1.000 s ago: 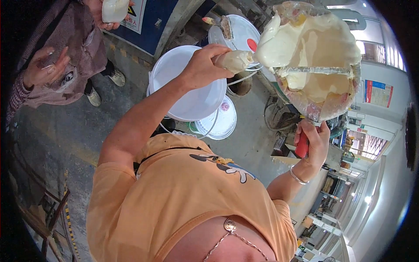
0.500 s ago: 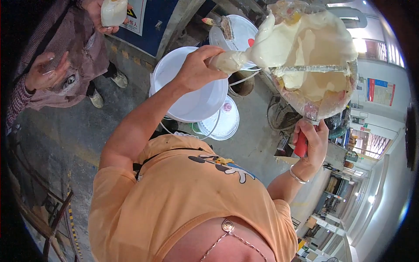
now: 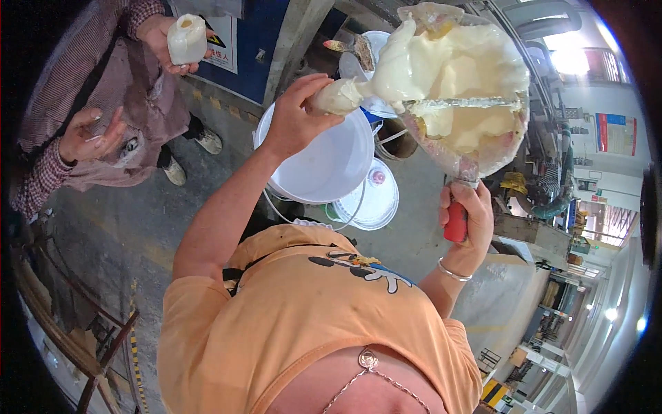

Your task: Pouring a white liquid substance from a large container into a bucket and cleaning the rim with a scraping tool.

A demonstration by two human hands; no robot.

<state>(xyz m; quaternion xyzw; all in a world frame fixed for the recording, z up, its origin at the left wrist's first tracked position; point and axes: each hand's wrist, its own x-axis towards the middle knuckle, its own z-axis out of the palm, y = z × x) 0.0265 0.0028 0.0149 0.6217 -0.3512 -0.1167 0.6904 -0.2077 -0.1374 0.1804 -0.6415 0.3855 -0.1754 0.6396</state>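
The right hand [image 3: 467, 217] was clamped on the red handle of a broad trowel [image 3: 476, 103], held level so its cream putty [image 3: 455, 76] stayed on; the left hand [image 3: 296, 114], fingers closed round a putty-smeared tool [image 3: 341, 96], scraped at the edge above the white bucket [image 3: 324, 162]; since a second before, that hand had edged closer in.

A broad trowel [image 3: 476, 131] with a red handle [image 3: 455, 221], held blade-up, is heaped with thick cream-coloured putty [image 3: 455, 76], and a putty-smeared scraper [image 3: 345, 96] touches the heap's left edge, above a white bucket [image 3: 324, 162].
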